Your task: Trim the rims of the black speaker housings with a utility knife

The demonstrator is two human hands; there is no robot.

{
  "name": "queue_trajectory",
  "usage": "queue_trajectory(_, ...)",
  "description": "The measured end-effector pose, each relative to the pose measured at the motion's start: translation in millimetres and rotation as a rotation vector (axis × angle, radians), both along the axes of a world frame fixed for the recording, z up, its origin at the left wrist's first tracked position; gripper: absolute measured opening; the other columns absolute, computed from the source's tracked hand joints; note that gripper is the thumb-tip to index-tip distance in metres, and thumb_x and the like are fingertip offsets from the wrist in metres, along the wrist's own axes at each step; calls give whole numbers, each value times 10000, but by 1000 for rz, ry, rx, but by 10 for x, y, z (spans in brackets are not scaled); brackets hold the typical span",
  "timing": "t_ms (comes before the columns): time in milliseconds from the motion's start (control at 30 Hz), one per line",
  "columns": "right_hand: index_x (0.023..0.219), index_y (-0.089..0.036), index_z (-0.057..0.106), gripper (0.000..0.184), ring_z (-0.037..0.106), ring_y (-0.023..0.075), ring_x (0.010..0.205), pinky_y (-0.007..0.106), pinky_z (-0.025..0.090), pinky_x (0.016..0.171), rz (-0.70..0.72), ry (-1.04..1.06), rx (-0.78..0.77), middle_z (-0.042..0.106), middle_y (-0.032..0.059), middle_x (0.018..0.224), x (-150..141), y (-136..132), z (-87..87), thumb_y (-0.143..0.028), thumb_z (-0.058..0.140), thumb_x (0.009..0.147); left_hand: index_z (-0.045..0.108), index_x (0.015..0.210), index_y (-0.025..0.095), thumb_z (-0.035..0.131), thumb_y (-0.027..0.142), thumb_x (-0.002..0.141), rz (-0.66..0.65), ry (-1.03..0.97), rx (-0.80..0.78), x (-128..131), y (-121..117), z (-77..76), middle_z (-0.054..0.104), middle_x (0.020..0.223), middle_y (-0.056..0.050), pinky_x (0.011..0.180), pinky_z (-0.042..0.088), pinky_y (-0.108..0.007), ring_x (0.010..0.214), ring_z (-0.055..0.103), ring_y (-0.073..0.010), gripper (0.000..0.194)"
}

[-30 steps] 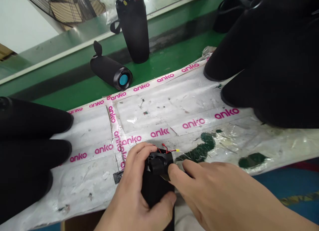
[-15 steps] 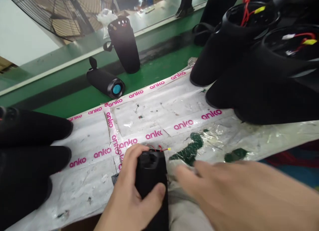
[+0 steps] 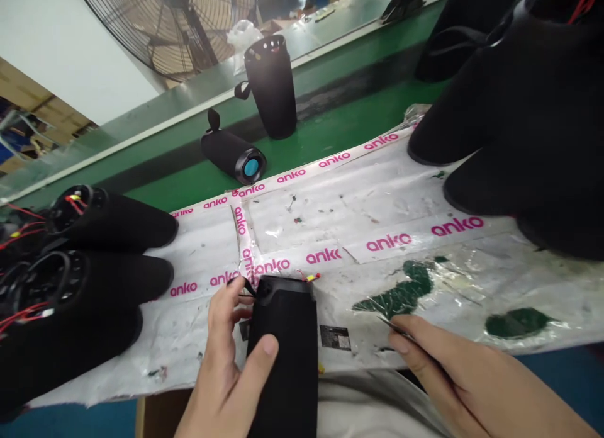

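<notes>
A black fabric-covered cylindrical speaker body [image 3: 285, 350] stands in front of me, its upper end pointing away. My left hand [image 3: 231, 362] grips its left side, thumb across the front and fingers near a black strap loop [image 3: 245, 288]. Thin wires with a small yellow connector [image 3: 310, 277] stick out at its top end. To the right, my right hand [image 3: 453, 369] pinches a slim, pointed metal tool [image 3: 394, 325] that looks like tweezers. Its tip is apart from the speaker. Between them a small black printed label [image 3: 335, 338] lies on the plastic-covered surface.
Several open speaker bodies with red wires [image 3: 117, 218] lean at left; more black bodies [image 3: 509, 111] crowd the right. A small speaker with a blue end [image 3: 233, 155] lies on the green belt [image 3: 330, 120], beside an upright one [image 3: 271, 89]. A fan [image 3: 174, 22] stands behind.
My right hand has moved away to the right and down from the speaker, and the tool in it now shows. The speaker has turned in my left hand. The whole view has shifted left.
</notes>
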State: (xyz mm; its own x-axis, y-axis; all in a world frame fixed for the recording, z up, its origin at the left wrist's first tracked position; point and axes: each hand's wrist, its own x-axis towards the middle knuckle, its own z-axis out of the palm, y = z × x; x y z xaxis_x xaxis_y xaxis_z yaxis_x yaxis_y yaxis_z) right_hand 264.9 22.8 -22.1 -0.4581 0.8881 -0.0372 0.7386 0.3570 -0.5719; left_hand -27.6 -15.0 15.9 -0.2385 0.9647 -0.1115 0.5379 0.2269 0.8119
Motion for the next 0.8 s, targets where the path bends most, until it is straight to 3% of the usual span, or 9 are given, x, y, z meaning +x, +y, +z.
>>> queue_trajectory(100,1149,-289,672,250,812,226,754,298,636,609,5,5,-8,821,-5,921,-10,11,-67,-314,423,1159,711,1398,380,416,468,1137,107,88,-76,-14,-23,100,550,1559,-68,1201,476,-637,1422,566,-374,404)
queue_trajectory(167,1174,-287,680,252,811,227,744,304,641,612,11,15,13,822,-9,923,-47,19,-79,-308,429,1154,756,1362,378,399,490,1141,150,119,-120,-23,-44,144,595,1566,-55,1256,421,-660,1489,537,-390,435)
queue_trajectory(233,1166,-276,697,260,801,224,709,297,631,597,9,36,11,820,1,916,-112,29,-67,-292,439,1146,676,1479,393,512,578,1095,132,91,-136,-25,-75,156,594,1615,-54,1293,374,-674,1529,524,-405,456)
queue_trajectory(333,1094,-260,706,256,773,211,643,278,598,555,24,70,-31,801,13,862,-227,45,-23,-286,455,1138,490,1634,402,821,678,870,94,10,-193,-21,-115,151,572,1669,-83,1286,387,-693,1562,500,-448,876)
queue_trajectory(400,1075,-256,694,261,751,201,605,273,583,541,51,103,-35,791,14,852,-288,56,18,-293,445,1143,455,1653,405,887,665,809,110,-47,-245,-15,-115,164,562,1685,-86,1275,409,-687,1590,464,-455,983)
queue_trajectory(533,1049,-250,668,280,738,185,604,256,561,539,78,160,-39,769,15,835,-334,112,154,-260,407,1149,345,1699,455,845,654,873,127,-188,-279,67,-57,203,524,1718,-57,1302,393,-625,1606,460,-404,985)
queue_trajectory(633,1100,-239,658,240,754,167,664,237,560,567,51,206,11,764,4,857,-332,187,288,-240,423,1148,261,1726,471,729,692,953,2,-306,-253,239,3,160,485,1744,-48,1302,401,-602,1596,476,-381,930)
queue_trajectory(800,1132,-226,647,315,689,172,556,293,463,474,45,-38,309,694,-13,786,-324,256,374,-299,343,1173,314,1715,422,610,468,1037,-195,75,-68,526,113,24,589,1584,-108,1277,338,-738,1525,463,-434,741)
